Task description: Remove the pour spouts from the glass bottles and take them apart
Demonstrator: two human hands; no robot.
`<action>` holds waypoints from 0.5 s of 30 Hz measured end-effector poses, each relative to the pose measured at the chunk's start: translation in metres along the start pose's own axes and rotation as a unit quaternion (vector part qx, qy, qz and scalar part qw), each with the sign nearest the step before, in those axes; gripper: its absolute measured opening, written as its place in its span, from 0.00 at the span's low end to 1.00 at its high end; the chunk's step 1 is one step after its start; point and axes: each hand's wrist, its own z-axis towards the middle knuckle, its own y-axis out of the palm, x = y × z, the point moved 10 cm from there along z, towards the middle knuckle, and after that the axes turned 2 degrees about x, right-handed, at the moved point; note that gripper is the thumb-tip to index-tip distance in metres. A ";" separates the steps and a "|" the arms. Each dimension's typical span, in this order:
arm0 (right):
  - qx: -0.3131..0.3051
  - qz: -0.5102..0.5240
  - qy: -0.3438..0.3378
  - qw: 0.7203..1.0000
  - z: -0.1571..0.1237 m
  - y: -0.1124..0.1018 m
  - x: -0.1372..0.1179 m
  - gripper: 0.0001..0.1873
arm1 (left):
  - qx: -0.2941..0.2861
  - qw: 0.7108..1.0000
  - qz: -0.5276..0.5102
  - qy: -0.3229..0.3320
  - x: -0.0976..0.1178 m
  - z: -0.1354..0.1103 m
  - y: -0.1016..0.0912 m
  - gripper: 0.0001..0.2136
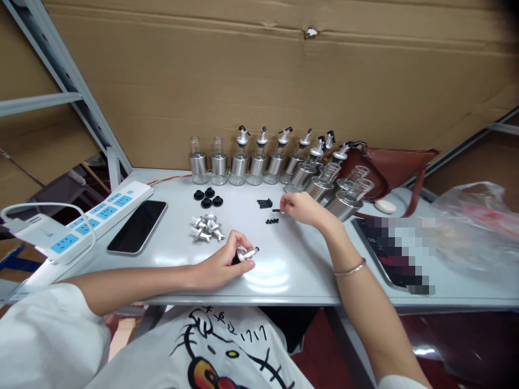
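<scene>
My left hand (227, 262) is closed around a silver bottle pourer (250, 252) with a black base, its spout pointing right. Farther right, my right hand (302, 207) has its fingers pinched at a thin black piece (276, 210), whose end sticks out to the left. Just behind that piece lies a small pile of black levers (265, 203). Several tiny black parts (272, 221) sit in a row in front. Loose silver pourer tops (206, 228) lie heaped to the left, with black ribbed stoppers (206, 202) behind them.
Glass bottles with steel sleeves (239, 163) line the back, some capped with pourers. A power strip (105, 216) and a phone (138, 227) lie left. At right are another phone (377, 248), a brown bag (401, 167), a white disc (385, 206) and a plastic bag (470, 232).
</scene>
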 end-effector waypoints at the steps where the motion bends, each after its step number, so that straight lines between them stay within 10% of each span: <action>1: 0.001 0.002 0.003 1.000 0.000 -0.001 0.000 0.15 | -0.002 1.000 0.002 0.001 0.001 0.000 0.000 0.11; 15: -0.045 0.032 -0.015 0.998 -0.001 0.017 -0.015 0.15 | -0.003 0.998 0.053 -0.014 0.004 0.001 -0.001 0.13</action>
